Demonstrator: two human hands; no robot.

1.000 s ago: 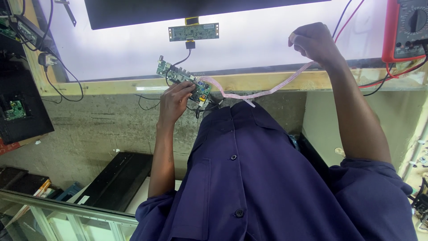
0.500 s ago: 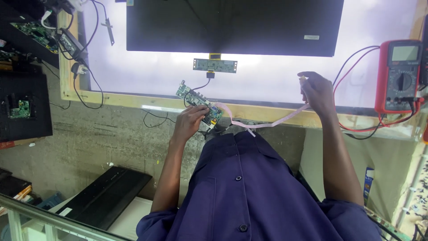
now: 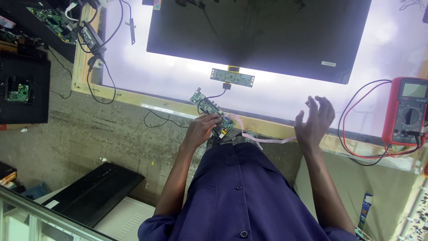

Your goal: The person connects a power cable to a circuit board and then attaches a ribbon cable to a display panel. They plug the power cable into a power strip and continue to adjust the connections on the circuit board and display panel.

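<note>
My left hand [image 3: 201,130] grips a small green circuit board [image 3: 209,108] at the wooden front edge of a lit white table [image 3: 178,80]. A pale flat ribbon cable [image 3: 263,139] runs from that board rightward along the edge and ends near the heel of my right hand [image 3: 314,119]. That hand hovers over the table edge with its fingers spread and holds nothing. A large dark screen panel [image 3: 258,35] lies on the table beyond, with a narrow green strip board [image 3: 232,77] at its near edge.
A red multimeter [image 3: 408,111] with red and black leads sits at the right. A power adapter [image 3: 91,38] and cables lie at the table's left corner. More circuit boards [image 3: 49,20] and a black panel [image 3: 22,89] are at left, and a black flat unit [image 3: 93,192] lies below.
My right hand has come down from holding the ribbon cable up, and its fingers are now spread apart from it. My left hand stays on the green board. More of the dark screen shows.
</note>
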